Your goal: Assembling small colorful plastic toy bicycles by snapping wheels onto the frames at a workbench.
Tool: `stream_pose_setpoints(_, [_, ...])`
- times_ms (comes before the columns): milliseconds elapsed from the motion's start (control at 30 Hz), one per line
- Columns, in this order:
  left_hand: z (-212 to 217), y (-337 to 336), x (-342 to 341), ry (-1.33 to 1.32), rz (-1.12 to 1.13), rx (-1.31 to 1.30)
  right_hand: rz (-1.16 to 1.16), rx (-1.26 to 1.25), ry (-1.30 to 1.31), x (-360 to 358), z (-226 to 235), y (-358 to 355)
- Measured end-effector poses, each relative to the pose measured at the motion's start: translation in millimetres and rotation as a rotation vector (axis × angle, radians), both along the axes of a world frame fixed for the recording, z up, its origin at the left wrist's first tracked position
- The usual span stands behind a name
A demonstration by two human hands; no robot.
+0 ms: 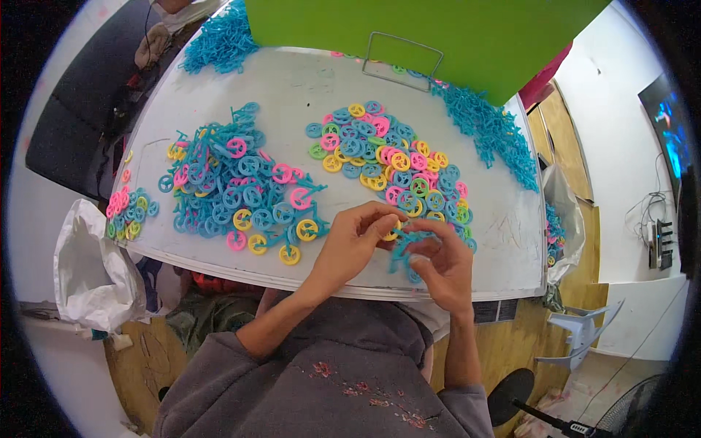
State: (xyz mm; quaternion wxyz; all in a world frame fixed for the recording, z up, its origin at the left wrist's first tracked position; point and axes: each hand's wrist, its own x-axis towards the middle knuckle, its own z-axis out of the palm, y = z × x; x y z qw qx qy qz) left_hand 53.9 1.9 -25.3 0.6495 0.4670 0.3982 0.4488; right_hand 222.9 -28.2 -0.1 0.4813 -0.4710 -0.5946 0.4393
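Head view: just right of the middle of the frame, the person's two hands meet above the near edge of a whitish bench (292, 95). The left hand (354, 242) has its grip pressed together, thumb and forefinger pinching a small yellow wheel (392, 232). The right hand (445, 264) curls its grip around a blue plastic piece (399, 254), thumb below and fingers above, just beside the wheel; whether the two parts are joined cannot be told. Behind the hands, a pile of loose wheels (353, 147) in blue, pink, yellow and green runs from the centre toward the right. Left of centre lies a tangled heap (244, 191) of blue pieces and coloured wheels, with a smaller cluster of wheels (131, 213) at the bench's left edge. Blue sticks (219, 45) are heaped at the upper left, and more blue pieces (488, 130) at the upper right, beside a large green box (431, 33). A white bag (95, 274) hangs at the lower left; a grey plastic stool (578, 332) stands at the lower right.
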Motion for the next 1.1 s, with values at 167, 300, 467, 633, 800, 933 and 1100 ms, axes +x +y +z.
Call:
stream_pose_setpoints(167, [0, 1, 5, 0.201, -0.149, 0.080, 0.122, -0.155, 0.132, 13, -11, -2])
stream_pose_setpoints(300, [3, 13, 2, 0.413, 0.065, 0.262, 0.104, 0.145, -0.196, 25, -24, 5])
stream_pose_setpoints(467, [-2, 35, -3, 1.052, 0.079, 0.732, -0.086, 0.008, -0.028, 22, -18, 3])
stream_pose_setpoints(633, [-13, 39, 2, 1.068, 0.145, 0.736, -0.154, -0.019, 0.058, 26, -32, 4])
stream_pose_setpoints(800, [-23, 46, 6, 1.097, 0.275, 0.738, -0.150, 0.070, -0.096, 26, -36, 12])
stream_pose_setpoints(933, [-18, 51, 5, 1.020, 0.350, 0.844, -0.254, 0.135, -0.195, 20, -30, 17])
stream_pose_setpoints(1100, [-7, 52, 2, 0.707, 0.444, 0.672, -0.278, 0.192, -0.309, 16, -36, 21])
